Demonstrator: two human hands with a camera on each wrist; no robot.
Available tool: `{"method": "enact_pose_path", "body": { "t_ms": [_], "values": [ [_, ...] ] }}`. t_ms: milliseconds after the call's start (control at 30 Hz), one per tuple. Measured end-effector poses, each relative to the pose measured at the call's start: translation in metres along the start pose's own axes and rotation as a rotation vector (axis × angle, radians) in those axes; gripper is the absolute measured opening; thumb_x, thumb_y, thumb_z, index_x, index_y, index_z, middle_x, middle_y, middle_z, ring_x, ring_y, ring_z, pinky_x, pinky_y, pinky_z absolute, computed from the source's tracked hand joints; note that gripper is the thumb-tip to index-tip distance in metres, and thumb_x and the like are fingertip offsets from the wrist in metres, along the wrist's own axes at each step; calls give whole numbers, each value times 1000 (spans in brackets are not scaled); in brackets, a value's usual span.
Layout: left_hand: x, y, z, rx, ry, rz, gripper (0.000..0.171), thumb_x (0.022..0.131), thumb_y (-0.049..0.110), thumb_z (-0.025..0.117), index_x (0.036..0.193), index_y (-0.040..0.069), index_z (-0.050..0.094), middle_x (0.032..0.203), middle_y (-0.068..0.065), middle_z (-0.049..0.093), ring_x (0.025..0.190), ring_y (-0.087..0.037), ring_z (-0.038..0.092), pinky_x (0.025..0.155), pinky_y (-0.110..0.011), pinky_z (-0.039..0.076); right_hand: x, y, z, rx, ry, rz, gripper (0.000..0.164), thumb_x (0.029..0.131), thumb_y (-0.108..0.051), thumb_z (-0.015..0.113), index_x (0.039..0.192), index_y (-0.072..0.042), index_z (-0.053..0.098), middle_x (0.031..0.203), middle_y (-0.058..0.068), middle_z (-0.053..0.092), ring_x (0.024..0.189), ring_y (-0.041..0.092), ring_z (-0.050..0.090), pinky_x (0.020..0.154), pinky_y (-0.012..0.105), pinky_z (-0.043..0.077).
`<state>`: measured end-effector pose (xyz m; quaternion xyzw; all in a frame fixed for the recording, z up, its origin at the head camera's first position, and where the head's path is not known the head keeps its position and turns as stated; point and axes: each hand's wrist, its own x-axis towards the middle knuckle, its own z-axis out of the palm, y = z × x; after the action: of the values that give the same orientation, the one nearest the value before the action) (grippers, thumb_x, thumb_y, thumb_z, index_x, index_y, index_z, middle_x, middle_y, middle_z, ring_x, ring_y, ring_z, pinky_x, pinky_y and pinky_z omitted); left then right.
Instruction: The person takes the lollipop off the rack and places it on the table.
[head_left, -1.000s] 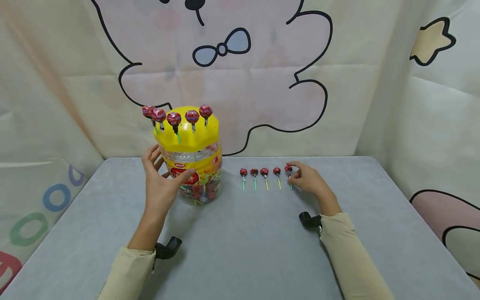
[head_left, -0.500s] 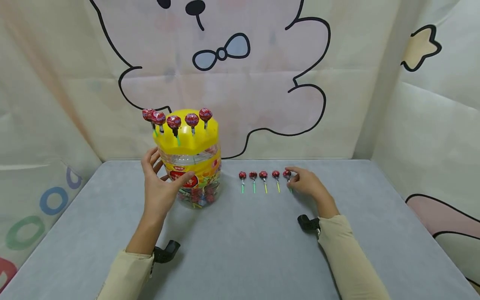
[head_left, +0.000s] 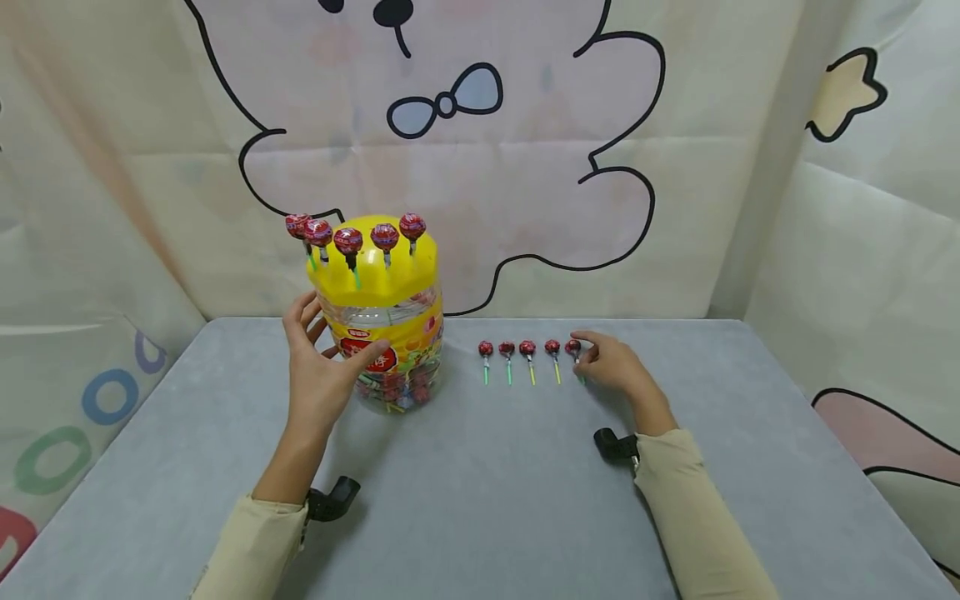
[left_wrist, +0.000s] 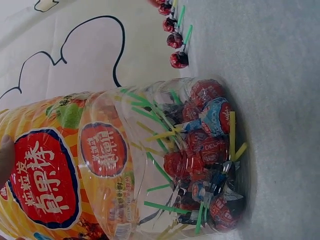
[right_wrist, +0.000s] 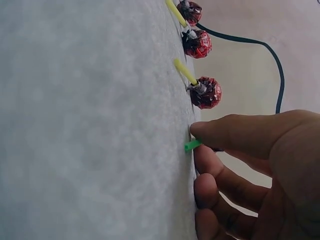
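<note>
A clear plastic jar (head_left: 416, 329) with a yellow lid (head_left: 382, 283) and a yellow-and-red label stands at the back left of the table. Several red-wrapped lollipops (head_left: 348, 241) stick up around the lid's edge. My left hand (head_left: 321, 379) holds the jar, thumb across the front and fingers round its left side. Inside the jar, more lollipops (left_wrist: 212, 150) lie at the bottom. My right hand (head_left: 618, 367) pinches a lollipop (head_left: 573, 347) at the right end of a row on the table. Its green stick (right_wrist: 192, 145) pokes out between thumb and finger.
The other lollipops in the row (head_left: 528, 347) lie side by side, heads toward the back, on green and yellow sticks. A grey cloth covers the table (head_left: 480, 492). Behind it hangs a pale curtain (head_left: 525, 200) with cartoon drawings.
Both hands, the jar and the row of lollipops keep their places. Only the camera's view has shifted slightly.
</note>
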<state>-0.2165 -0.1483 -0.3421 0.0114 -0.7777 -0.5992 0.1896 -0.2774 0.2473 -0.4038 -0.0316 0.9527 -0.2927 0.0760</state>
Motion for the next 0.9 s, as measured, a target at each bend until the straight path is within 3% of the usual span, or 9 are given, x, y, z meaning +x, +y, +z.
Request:
{"method": "enact_pose_path", "body": {
  "t_ms": [267,533,733,900],
  "values": [
    [2,0,-2,-9,4,31,95,81,26,83,151,32,20,153,0,34,143,-22,33,106,-48,41,-1,-6,-6,-9,0,8,62,91,-14,68,148,-5,44,104,14,67,80,20,57,65,27,44],
    [1,-6,-6,-11,-14,46,95,81,24,83,152,30,21,153,0,35,142,-23,34,103,-46,42,-12,-19,-22,37,37,-27,61,94,-20,67,149,-10,43,113,14,65,97,28,61,71,31,47],
    [4,-13,-13,-29,-47,43,95,82,21,82,153,30,20,153,3,35,141,-21,36,104,-43,41,-22,-45,-23,142,71,-169,56,95,-22,67,147,-17,47,117,12,65,113,32,61,81,36,53],
    [14,-15,-16,-35,-127,23,97,82,22,82,156,29,19,159,0,29,145,-24,33,115,-49,36,-29,-93,-15,297,15,-308,58,95,-28,68,148,-26,45,128,8,61,116,28,61,97,45,53]
  ]
}}
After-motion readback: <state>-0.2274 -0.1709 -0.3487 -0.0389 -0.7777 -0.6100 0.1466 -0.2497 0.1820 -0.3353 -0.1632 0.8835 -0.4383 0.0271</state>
